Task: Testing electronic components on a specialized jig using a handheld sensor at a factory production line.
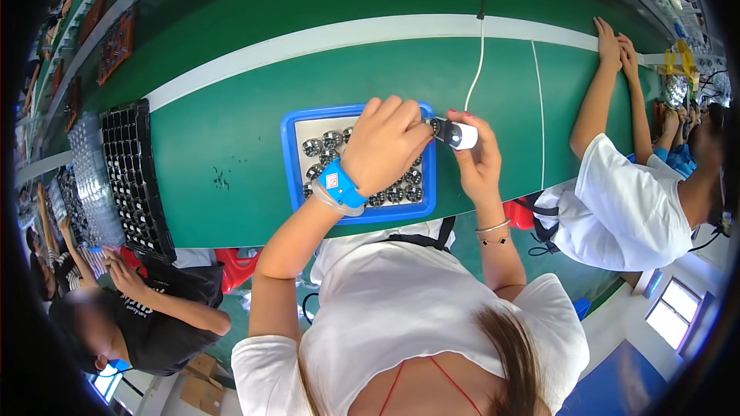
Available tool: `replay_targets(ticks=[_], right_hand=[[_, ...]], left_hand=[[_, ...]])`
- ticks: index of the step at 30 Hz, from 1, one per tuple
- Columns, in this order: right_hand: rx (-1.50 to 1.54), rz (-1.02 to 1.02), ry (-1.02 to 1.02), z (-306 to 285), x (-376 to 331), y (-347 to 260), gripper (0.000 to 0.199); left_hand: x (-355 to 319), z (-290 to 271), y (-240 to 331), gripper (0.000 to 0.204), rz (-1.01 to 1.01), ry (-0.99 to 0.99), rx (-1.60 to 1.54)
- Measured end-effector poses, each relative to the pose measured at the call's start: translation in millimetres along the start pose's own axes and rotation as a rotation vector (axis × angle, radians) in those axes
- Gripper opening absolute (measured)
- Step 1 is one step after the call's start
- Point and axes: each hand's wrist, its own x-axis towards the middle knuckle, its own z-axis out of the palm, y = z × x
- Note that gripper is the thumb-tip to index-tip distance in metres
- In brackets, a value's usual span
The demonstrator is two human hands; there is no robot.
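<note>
A blue tray (288, 156) with a pale lining lies on the green table in front of me. Several small black round parts (331, 139) rest in it. Above the tray, my left hand (385, 142), with a blue wrist strap (341, 185), has its fingers closed; their tips meet a small dark part (433, 126). At the tray's right edge, my right hand (481, 156) grips a small white-and-black device (465, 136) between thumb and fingers. That device's dark end points toward the left fingertips. Exactly what the left fingers pinch is partly hidden.
A white cable (479, 69) drops from the table's far side toward my right hand. Black compartment trays (135, 177) stand at the left end. One co-worker's forearms (597, 108) rest on the table at right; another co-worker (146, 316) sits at left.
</note>
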Motion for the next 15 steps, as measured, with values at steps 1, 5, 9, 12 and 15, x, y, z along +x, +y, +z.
replay_targets(ticks=[1,5,9,12,15], right_hand=[[-0.006,-0.016,-0.019,1,1,-2,0.039],[0.004,-0.004,-0.015,-2,1,-6,0.040],[-0.011,-0.021,-0.029,-3,0,-9,0.039],[0.000,-0.022,-0.025,-3,-1,-12,0.039],[-0.009,-0.022,-0.031,-3,-2,-12,0.038]], left_hand=[[0,-1,1,0.013,0.005,-0.007,-0.002],[1,-4,5,0.014,-0.019,0.000,-0.007],[0,-6,8,0.014,-0.036,-0.018,-0.018],[-1,-7,10,0.014,-0.041,-0.011,-0.021],[-2,-6,10,0.013,-0.038,-0.009,-0.027]])
